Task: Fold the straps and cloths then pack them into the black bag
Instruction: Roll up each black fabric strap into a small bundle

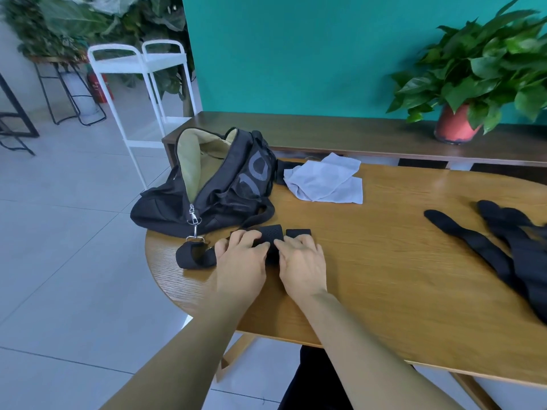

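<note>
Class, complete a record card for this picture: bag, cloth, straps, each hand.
bag: black bag, unzipped, on the left end of the table
cloth: grey cloth, lying right of the bag
strap in work: black strap, under both hands
left hand: presses the strap
right hand: presses the strap
other straps: spread out, far right

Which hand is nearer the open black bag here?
Left. The left hand presses the black strap just in front of the black bag; the right hand presses the same strap alongside, farther from the bag.
</note>
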Demonstrator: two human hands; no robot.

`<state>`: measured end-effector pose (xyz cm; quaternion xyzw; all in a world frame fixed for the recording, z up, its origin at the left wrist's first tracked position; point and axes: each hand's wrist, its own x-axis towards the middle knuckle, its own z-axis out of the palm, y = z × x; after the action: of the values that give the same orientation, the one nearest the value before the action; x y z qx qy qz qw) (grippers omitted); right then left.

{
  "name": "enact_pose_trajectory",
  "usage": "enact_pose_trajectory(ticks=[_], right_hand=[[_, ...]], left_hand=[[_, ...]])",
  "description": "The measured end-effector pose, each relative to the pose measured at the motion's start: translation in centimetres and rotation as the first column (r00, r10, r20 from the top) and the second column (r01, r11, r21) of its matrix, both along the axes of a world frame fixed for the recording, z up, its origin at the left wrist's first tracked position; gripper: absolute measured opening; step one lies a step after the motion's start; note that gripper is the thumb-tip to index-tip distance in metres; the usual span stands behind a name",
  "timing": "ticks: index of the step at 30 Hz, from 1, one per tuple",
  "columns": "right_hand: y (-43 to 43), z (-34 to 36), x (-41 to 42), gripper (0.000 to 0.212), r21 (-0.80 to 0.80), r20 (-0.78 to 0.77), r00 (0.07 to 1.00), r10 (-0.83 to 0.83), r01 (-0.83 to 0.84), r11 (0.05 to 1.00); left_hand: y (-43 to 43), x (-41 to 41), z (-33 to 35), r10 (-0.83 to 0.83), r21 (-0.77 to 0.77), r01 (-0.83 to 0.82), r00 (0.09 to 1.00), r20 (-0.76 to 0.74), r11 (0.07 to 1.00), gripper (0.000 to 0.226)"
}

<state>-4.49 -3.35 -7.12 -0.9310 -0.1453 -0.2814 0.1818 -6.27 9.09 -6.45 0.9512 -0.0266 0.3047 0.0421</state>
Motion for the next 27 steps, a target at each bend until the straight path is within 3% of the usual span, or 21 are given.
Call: enact_pose_trajectory(ticks=[16,22,27], right_hand=[[-3.2,1.8,-0.9,0.031,-0.042,0.038,0.999,0.025,-0.023,0.999],[-9.8,1.1,-1.9,0.025,-0.067,0.029,0.995,-0.097,0.099,0.993],[-15.9,0.7,-2.9,0.033,-0.085,-0.002,0.978,-0.207,0.206,0.975]], left_hand=[[-1.8,-0.4,1.7,-0.099,0.033,0.1,0.995,-0.01,0.994,0.027],[-7.5,-0.9,1.2,-0.241,0.061,0.249,0.964,-0.111,0.967,0.025],[-12.6,-0.9,0.8,-0.302,0.113,0.331,0.929,-0.211,0.937,0.025]])
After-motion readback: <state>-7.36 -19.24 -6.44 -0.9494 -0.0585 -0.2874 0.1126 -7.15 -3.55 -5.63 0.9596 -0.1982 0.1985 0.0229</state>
